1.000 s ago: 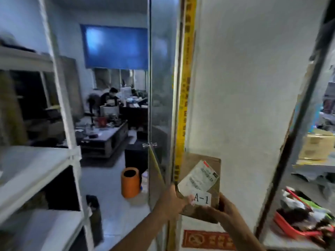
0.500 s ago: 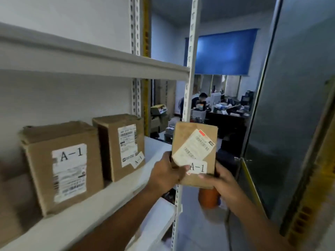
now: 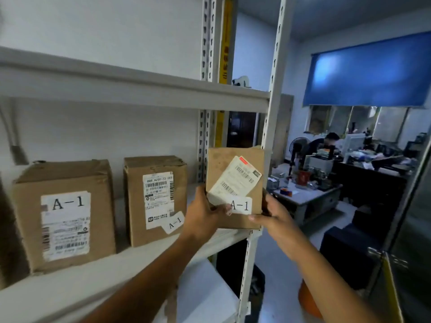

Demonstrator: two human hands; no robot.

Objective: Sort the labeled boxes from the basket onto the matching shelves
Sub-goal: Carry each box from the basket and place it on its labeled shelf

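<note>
A small cardboard box (image 3: 235, 169) with a shipping label and an "A-1" sticker is upright at the right end of the white shelf board (image 3: 70, 285). My left hand (image 3: 203, 213) grips its left side and my right hand (image 3: 272, 220) grips its right bottom corner. Its lower edge is just above or on the board; I cannot tell which. Two larger cardboard boxes marked "A-1" stand on the same board: one at the left (image 3: 67, 213), one in the middle (image 3: 156, 197).
The rack's white upright post (image 3: 270, 141) stands right beside the held box. Another board (image 3: 140, 87) runs overhead. A lower board (image 3: 210, 297) shows beneath. Beyond, an office with desks, a seated person (image 3: 324, 143), a blue blind and an orange bin (image 3: 307, 301).
The view swung from a wall and glass door to the rack. The box held in both hands has moved left and forward, from beside the post to over the shelf's right end.
</note>
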